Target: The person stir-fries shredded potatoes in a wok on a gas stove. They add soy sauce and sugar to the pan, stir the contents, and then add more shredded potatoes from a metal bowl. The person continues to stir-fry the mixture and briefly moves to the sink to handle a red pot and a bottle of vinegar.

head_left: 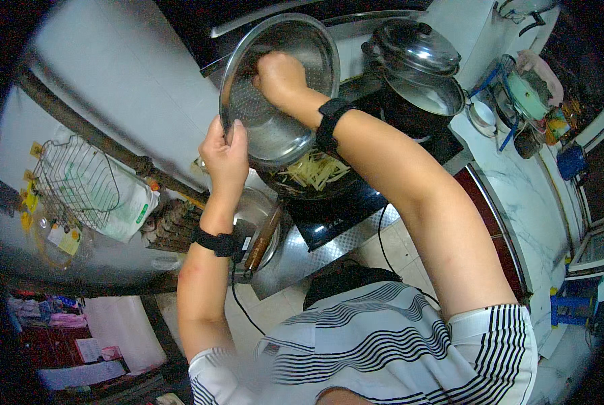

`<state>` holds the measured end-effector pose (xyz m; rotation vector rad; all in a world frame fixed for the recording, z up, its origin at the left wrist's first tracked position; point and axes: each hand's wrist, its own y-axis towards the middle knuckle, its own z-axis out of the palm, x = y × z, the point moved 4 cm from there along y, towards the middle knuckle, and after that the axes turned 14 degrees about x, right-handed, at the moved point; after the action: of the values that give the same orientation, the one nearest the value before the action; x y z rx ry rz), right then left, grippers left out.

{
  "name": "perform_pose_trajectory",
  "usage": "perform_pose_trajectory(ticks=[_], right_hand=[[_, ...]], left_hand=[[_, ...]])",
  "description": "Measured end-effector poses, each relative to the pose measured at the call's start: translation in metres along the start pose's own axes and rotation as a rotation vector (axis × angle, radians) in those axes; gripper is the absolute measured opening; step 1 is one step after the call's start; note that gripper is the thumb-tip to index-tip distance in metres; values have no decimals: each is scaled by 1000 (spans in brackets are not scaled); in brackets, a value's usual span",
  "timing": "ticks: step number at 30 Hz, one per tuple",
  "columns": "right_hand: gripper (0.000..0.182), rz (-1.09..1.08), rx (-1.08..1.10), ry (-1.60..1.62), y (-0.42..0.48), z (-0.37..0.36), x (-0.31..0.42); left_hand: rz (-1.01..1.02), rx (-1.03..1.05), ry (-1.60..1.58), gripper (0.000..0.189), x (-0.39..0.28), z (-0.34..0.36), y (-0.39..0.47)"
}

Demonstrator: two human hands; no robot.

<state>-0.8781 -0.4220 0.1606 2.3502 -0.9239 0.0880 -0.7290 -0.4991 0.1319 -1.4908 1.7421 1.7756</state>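
Note:
My left hand grips the near-left rim of a perforated stainless-steel colander, thumb on the inside. The colander is tilted, its inside turned towards me. Inside it is my right hand, fingers curled against the perforated wall; whether it holds anything is hidden. Below the colander's lower rim, pale thin vegetable strips lie in a dark wok. A wooden handle juts towards me beside the wok, over a shiny metal basin.
A black glass cooktop lies under the wok. At the back right stands a lidded pot near an open metal pan. Bowls and utensils crowd the marble counter. A wire basket is on the left.

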Motion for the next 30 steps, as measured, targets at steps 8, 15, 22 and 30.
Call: perform_pose_trajectory(ticks=[8,15,22,30], right_hand=[[13,68,303,-69,-76,13,-34],[20,170,466,11,-107,34,-38],[21,-35,391,264,-97,55,45],[26,123,512,-153,-141,22,-13]], left_hand=[[-8,-213,50,11,10,-97,-31],[-213,-484,117,18,23,-166,-124],[-459,-630,172,19,43,-188,-207],[-562,-622,-327,29,108,-152,-299]])
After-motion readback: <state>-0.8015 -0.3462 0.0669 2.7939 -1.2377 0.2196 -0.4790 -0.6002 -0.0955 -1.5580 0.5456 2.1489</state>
